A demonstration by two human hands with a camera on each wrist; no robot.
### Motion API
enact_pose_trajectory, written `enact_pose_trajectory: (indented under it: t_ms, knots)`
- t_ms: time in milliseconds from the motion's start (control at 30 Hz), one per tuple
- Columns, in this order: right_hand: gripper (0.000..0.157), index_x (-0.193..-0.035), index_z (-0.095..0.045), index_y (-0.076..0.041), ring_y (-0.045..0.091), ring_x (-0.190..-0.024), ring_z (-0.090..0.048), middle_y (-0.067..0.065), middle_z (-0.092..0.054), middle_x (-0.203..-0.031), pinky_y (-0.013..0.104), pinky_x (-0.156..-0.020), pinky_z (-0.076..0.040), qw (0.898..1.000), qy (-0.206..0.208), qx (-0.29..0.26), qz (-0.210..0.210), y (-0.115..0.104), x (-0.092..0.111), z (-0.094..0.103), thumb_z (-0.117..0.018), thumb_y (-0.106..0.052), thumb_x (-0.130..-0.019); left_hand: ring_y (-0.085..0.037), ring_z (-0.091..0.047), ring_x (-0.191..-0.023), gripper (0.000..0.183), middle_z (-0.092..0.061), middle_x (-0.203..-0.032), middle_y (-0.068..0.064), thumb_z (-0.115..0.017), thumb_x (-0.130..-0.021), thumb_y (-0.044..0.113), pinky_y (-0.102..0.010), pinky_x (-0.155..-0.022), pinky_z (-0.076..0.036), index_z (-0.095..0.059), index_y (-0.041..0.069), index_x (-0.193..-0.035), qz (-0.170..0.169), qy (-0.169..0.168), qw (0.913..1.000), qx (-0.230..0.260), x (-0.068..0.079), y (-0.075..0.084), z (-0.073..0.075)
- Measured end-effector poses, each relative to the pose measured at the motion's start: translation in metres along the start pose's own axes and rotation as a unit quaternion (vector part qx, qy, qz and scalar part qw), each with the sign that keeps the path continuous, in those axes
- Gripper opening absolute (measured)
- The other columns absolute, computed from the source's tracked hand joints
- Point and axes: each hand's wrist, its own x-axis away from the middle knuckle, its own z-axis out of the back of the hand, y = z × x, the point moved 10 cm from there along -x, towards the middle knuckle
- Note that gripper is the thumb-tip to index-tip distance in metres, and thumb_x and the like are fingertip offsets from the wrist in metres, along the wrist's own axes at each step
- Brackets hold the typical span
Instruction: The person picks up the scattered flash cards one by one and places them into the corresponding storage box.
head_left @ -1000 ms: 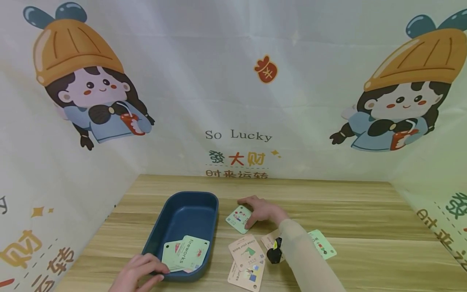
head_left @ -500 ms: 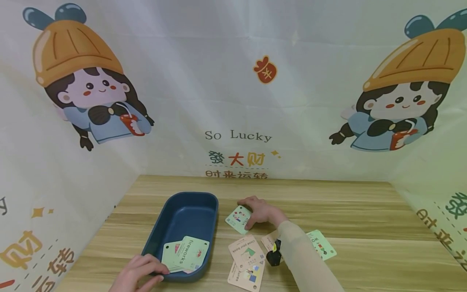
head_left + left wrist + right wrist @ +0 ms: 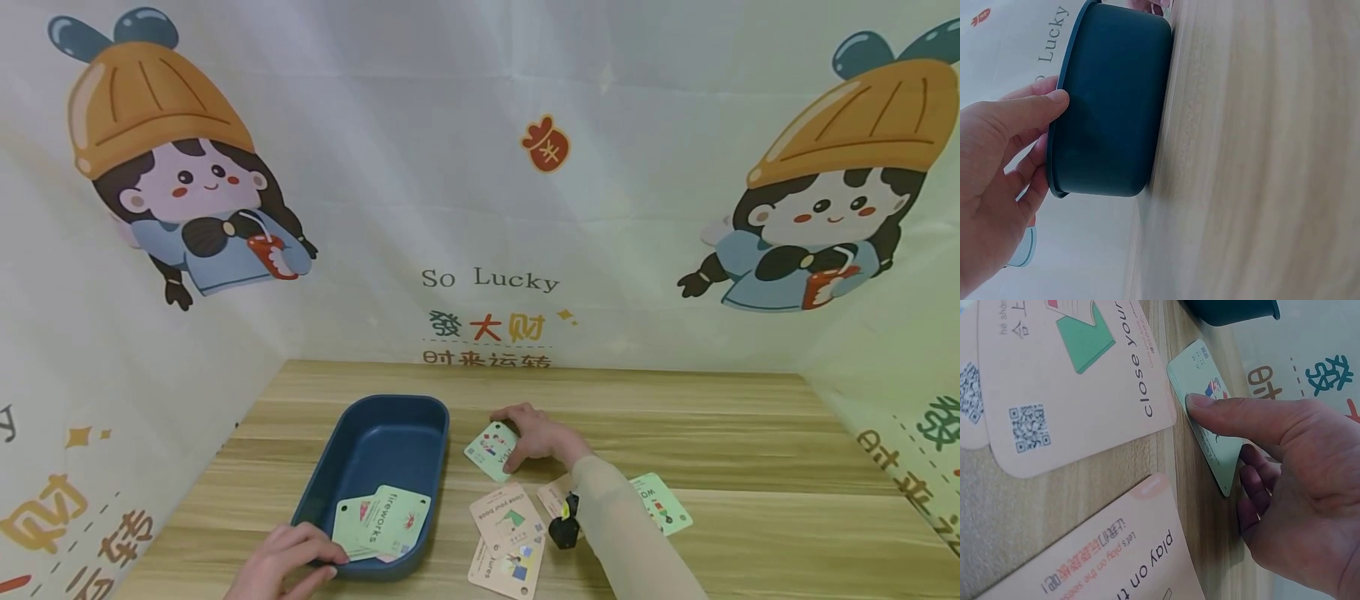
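Note:
My left hand (image 3: 288, 560) grips the near rim of a dark blue plastic bin (image 3: 386, 446). The left wrist view has the thumb on the bin's outer wall and the fingers over its rim. Inside the near end of the bin lie several overlapping picture cards, a green "fireworks" card (image 3: 401, 517) on top. Right of the bin, my right hand (image 3: 543, 437) pinches a green flash card (image 3: 487, 450) by its edges, thumb on the near side. That card (image 3: 1210, 406) is low at the table in the right wrist view; part of it is behind the thumb.
Pink cards, "close your book" (image 3: 506, 517) and one partly under it (image 3: 510, 571), lie nearer me. Another pink card (image 3: 553, 497) is half hidden by the right forearm. A green card (image 3: 663, 502) lies right of the sleeve. A printed cloth (image 3: 637, 250) backs the wooden table (image 3: 675, 417).

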Motion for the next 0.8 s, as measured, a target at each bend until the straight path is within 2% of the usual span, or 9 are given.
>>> enact_pose_trajectory:
  t_ms: [333, 800]
  knots:
    - [0.077, -0.138, -0.052, -0.014, 0.023, -0.110, -0.046, 0.010, -0.050, -0.130, 0.045, -0.101, -0.040, 0.999, 0.021, -0.042, 0.007, 0.0040, -0.0020, 0.0035, -0.085, -0.001, -0.069, 0.004, -0.046, -0.078, 0.048, -0.061, -0.089, 0.023, -0.085, -0.061, -0.004, -0.009, -0.069, -0.032, -0.069, 0.032, -0.089, 0.010, -0.005, 0.9999, 0.003, -0.0001, -0.0014, -0.0009]
    - [0.067, -0.133, -0.051, -0.007, 0.022, -0.103, -0.051, 0.013, -0.055, -0.116, 0.035, -0.091, -0.044, 0.993, 0.021, -0.119, 0.012, 0.0091, -0.0012, 0.0057, -0.079, 0.007, -0.074, 0.004, -0.046, -0.077, 0.046, -0.060, -0.089, 0.024, -0.084, -0.062, -0.004, -0.010, -0.067, -0.033, -0.070, 0.031, -0.089, 0.023, -0.010, 0.9997, 0.000, 0.0008, -0.0042, -0.0014]
